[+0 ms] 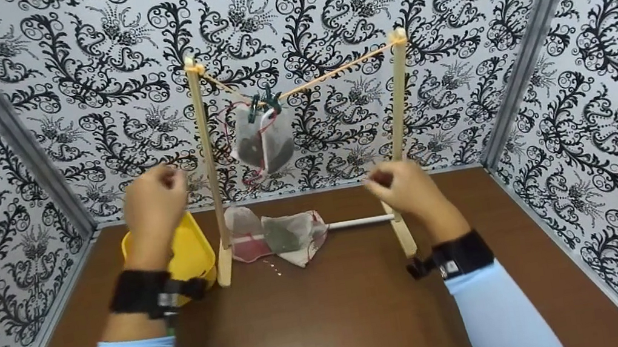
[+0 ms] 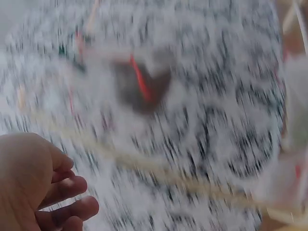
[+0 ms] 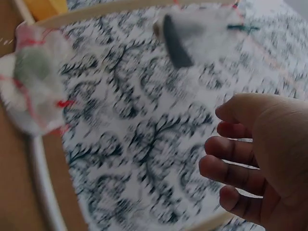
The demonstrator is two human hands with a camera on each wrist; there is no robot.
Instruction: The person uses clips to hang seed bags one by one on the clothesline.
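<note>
Above the yellow container and left of the wooden frame, my left hand is raised with its fingers loosely curled and holds nothing. My right hand hovers before the frame's right post, its fingers also loosely bent around nothing. Between the hands, sheer white drawstring bags with dark contents and red cords hang from a sagging orange string, held by dark green clips. Both hands are apart from these bags. In the left wrist view, the hanging bag is blurred; the right wrist view shows curled fingers.
Several more sheer bags lie across the white bar at the frame's base. Left of the left post stands a yellow plastic container, partly hidden by my left arm. Patterned walls enclose the brown table.
</note>
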